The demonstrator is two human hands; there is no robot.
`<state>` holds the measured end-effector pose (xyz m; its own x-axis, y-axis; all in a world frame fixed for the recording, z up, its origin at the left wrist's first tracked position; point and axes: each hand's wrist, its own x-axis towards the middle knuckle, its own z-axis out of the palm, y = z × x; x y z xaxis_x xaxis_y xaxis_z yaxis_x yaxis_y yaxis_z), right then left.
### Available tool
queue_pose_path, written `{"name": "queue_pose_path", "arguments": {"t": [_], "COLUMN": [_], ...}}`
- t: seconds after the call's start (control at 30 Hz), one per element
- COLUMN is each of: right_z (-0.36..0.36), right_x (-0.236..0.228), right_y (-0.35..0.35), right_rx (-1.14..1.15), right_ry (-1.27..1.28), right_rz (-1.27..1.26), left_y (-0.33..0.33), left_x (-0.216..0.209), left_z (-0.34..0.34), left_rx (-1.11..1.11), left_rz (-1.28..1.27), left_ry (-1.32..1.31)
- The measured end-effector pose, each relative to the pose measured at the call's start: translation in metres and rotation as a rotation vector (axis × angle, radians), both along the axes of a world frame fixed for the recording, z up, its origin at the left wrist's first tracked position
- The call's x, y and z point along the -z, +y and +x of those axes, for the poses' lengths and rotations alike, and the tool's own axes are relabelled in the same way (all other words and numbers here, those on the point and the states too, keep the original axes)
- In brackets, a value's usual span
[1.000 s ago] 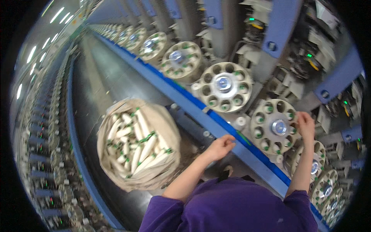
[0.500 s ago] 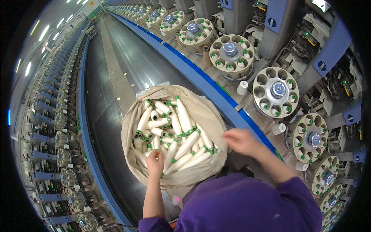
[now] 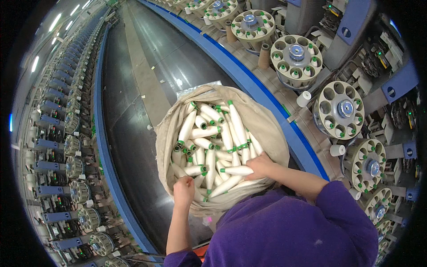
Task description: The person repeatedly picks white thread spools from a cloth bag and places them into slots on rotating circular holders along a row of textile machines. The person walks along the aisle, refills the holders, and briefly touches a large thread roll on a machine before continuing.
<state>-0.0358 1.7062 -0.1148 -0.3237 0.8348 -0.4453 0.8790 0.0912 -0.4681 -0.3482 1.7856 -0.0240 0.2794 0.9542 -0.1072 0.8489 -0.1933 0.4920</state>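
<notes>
A beige cloth sack stands before me, filled with white yarn bobbins with green ends. Inside its near right part, my right hand is closed around one end of a yarn bobbin. That bobbin lies nearly level, green tip toward the left, above the pile. At the sack's near left edge, my left hand is curled into a closed grip; whatever its fingers hold is hidden. Another bobbin lies just beyond the left hand.
Round bobbin magazines line the winding machine on the right, with white cones and a brown cone beside them. A blue rail edges that side. On the left, another machine row runs along the dark aisle floor.
My right hand has moved left from outside the sack into it and taken hold of a bobbin. The left hand stays closed by the sack's near left edge. The whole view has shifted somewhat.
</notes>
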Motion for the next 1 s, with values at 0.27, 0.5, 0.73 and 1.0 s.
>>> {"name": "queue_pose_path", "arguments": {"t": [0.27, 0.5, 0.73, 1.0], "right_z": [-0.026, -0.011, 0.019, 0.036], "right_x": [-0.024, -0.005, -0.02, -0.108], "right_y": [-0.017, -0.043, -0.048, -0.049], "right_rx": [0.07, 0.095, 0.71, 0.89], "right_ry": [0.159, 0.13, 0.609, 1.329], "right_rz": [-0.066, -0.191, 0.165, 0.105], "left_y": [-0.001, 0.046, 0.067, 0.055], "left_x": [0.043, 0.08, 0.005, -0.043], "left_z": [0.015, 0.037, 0.074, 0.216], "left_rx": [0.39, 0.402, 0.132, 0.148], "left_rz": [0.351, -0.008, 0.09, -1.01], "left_ry": [0.547, 0.78, -0.52, -0.944]}}
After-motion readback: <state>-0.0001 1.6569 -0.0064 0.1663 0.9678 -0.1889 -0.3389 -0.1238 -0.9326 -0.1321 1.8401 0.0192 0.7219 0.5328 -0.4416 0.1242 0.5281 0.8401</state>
